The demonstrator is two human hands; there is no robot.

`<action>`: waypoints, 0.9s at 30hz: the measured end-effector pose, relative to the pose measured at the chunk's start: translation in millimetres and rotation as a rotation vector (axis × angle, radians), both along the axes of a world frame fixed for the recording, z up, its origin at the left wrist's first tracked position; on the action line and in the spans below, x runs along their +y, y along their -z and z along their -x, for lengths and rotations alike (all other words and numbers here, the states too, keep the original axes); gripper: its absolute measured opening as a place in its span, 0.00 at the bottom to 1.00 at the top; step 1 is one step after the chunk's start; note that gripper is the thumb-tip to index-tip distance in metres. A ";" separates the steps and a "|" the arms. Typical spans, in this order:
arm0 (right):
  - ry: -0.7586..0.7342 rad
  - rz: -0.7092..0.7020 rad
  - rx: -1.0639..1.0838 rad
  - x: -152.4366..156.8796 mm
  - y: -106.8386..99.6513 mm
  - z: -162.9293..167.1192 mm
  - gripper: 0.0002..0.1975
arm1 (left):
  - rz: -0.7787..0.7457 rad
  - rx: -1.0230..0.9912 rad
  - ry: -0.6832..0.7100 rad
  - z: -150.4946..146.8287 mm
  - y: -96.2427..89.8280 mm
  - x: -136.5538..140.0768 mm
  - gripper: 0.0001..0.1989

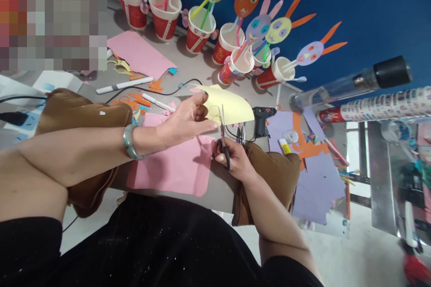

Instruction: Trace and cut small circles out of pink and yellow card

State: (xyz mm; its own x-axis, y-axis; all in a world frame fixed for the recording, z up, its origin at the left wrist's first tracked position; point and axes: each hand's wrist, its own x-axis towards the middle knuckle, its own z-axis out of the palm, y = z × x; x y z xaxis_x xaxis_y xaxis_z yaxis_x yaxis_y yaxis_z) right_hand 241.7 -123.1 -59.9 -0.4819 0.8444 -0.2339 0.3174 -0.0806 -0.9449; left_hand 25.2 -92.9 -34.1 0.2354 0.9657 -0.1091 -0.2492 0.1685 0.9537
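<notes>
My left hand (188,119) is closed on a sheet of yellow paper (232,103), its thumb in front and its fingers curled at the left edge. Small circles are drawn in pencil on the paper near the thumb. My right hand (234,159) grips scissors (222,141) by their black handles. The blades point up, against the lower edge of the yellow paper close to the drawn circles. Whether they are parted is hard to see. Below both hands, pink paper (175,166) lies on the table's front edge.
Red paper cups (164,20) with paper rabbit heads on straws line the back wall. A black glue gun (262,121) stands right of the yellow paper. Brown cushions (84,112) flank the work spot. Purple sheets (316,188), a glue stick (284,145) and a white marker (124,85) lie around.
</notes>
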 end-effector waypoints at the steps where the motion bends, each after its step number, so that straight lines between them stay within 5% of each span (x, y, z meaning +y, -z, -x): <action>1: 0.000 0.003 -0.004 0.0 0.2 -0.4 0.35 | 0.001 -0.018 0.034 0.1 0.1 0.3 0.21; 27: 0.005 0.026 0.046 0.3 -0.8 -1.2 0.34 | 0.008 -0.070 0.060 1.0 -3.7 0.3 0.19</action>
State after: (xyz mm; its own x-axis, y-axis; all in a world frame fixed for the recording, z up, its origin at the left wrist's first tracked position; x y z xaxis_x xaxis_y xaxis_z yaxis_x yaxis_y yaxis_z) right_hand 242.9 -122.7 -59.2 -0.4888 0.8404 -0.2341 0.2737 -0.1071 -0.9558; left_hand 24.1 -92.5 -30.4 0.3002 0.9489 -0.0978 -0.3042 0.1924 0.9330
